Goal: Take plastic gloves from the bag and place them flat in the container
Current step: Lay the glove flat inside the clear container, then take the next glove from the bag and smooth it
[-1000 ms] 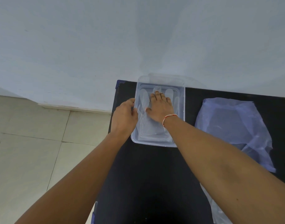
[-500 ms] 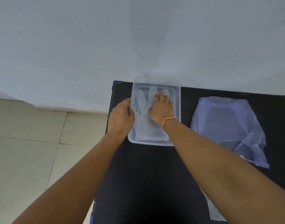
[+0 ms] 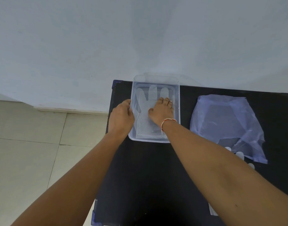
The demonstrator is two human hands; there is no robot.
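Clear plastic container: a shallow, see-through rectangular tub with rounded corners, standing at the far left part of the black table, its far end up against the pale wall.
Glove in the container: thin, milky, translucent; it lies flat on the tub's floor with its fingers pointing toward the wall, and three finger shapes show beyond the right hand.
Bag: a bluish, crinkled plastic film bag lying flat on the table, well to the right of the container and apart from it.
Gloves by the bag: small whitish rounded tips peek out at the bag's near edge, beside the right forearm.
Hard to make out: whether one glove or a stack lies in the tub cannot be told, since the layers are see-through; the glove's cuff end is lost under the palm and in the tub's glare. The right forearm hides most of the gloves near the bag.
Right hand: palm down inside the container, fingers stretched out and close together, pressing flat on the glove and gripping nothing; a red and white thread band circles the wrist.
Left hand: curled around the container's left rim, the thumb at the wall's edge, steadying the tub.
Floor: pale tiles left of the table.
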